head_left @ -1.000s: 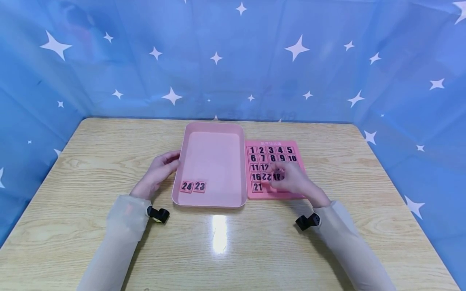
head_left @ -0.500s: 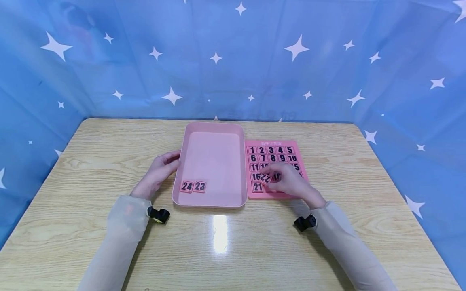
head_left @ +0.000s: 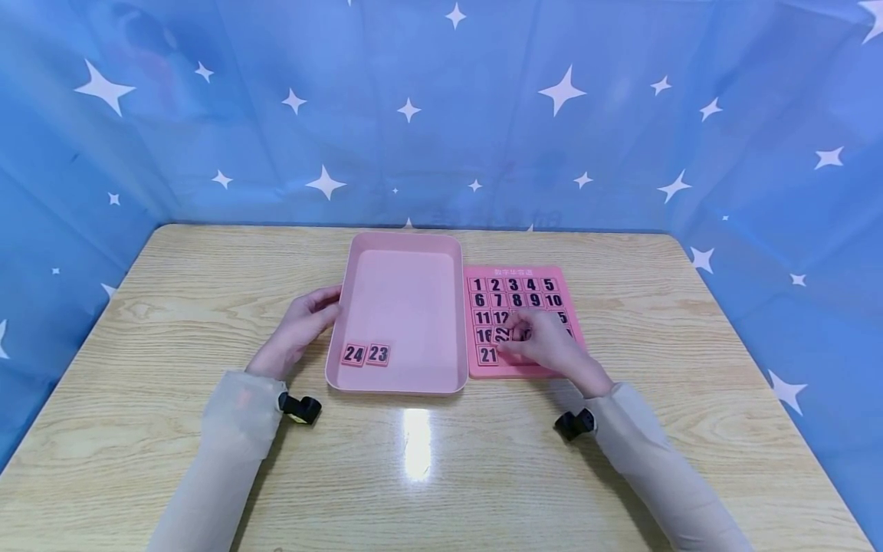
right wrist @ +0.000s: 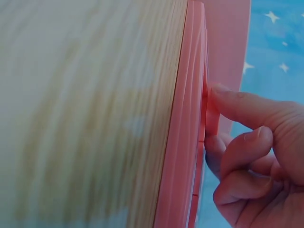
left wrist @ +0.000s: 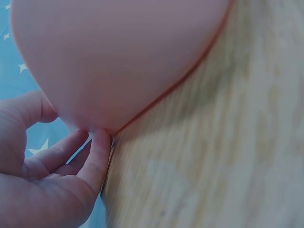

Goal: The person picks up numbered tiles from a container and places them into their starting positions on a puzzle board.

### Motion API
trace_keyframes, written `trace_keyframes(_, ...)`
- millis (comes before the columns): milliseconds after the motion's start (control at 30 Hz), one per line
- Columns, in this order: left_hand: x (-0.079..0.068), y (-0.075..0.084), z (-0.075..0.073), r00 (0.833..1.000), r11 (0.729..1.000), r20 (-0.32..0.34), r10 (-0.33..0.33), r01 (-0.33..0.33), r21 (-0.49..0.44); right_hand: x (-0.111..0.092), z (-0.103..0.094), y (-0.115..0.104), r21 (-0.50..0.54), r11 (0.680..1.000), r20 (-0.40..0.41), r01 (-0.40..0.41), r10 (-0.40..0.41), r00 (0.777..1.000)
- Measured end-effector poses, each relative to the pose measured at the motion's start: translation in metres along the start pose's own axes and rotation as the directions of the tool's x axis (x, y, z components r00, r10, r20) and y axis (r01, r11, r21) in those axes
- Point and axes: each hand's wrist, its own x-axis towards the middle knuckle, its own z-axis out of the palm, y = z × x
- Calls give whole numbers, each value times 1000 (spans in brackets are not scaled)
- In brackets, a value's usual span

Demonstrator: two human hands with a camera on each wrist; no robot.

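Observation:
My right hand (head_left: 548, 341) pinches a small pink number tile marked 22 (head_left: 502, 335) between thumb and fingertips. The tile is turned askew, over the row with 16 on the pink number puzzle board (head_left: 524, 371). In the right wrist view, the held tile (right wrist: 213, 118) stands out above the board's surface, and the other fingers curl beneath the thumb. My hand hides several tiles at the board's lower right. At the left, my left hand (head_left: 298, 328) rests its fingertips against the outer wall of a pink tray (head_left: 407, 299); the left wrist view shows them touching that wall (left wrist: 123, 71).
Two tiles, 24 (head_left: 353, 354) and 23 (head_left: 378, 353), lie in the tray's lower left. The board sits right beside the tray. Tile 21 (head_left: 487, 355) is in the board's bottom row. A wooden table (head_left: 483, 475) carries everything, backed by a blue star-patterned curtain (head_left: 359, 138).
Tile 22 has turned in my right fingers, from upside down to tilted sideways. The right hand has shifted slightly left. My left hand and the tray have stayed put.

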Motion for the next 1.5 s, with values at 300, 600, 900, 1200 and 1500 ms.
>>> trace_keyframes(300, -1, 0, -1, 1000, 1000, 3, -3, 3, -11, 0, 0, -4, -18, 996, 0, -92, 92, 996)
trace_keyframes(600, -1, 0, 0, 1000, 1000, 0, -5, 5, -9, 0, -9, 8, -31, 981, -24, 191, -192, 981)
trace_keyframes(900, 0, 0, 0, 1000, 1000, -4, -11, 11, -1, 4, -10, 11, 59, 977, 107, 203, -208, 972)
trace_keyframes(1200, 0, 0, -1, 1000, 1000, -1, -2, 2, -9, 6, -9, 11, 18, 978, 80, 208, -209, 975)
trace_keyframes(1500, 1, 0, -1, 1000, 1000, -7, -11, 11, -7, -7, -9, 9, -59, 987, 78, 147, -142, 987)
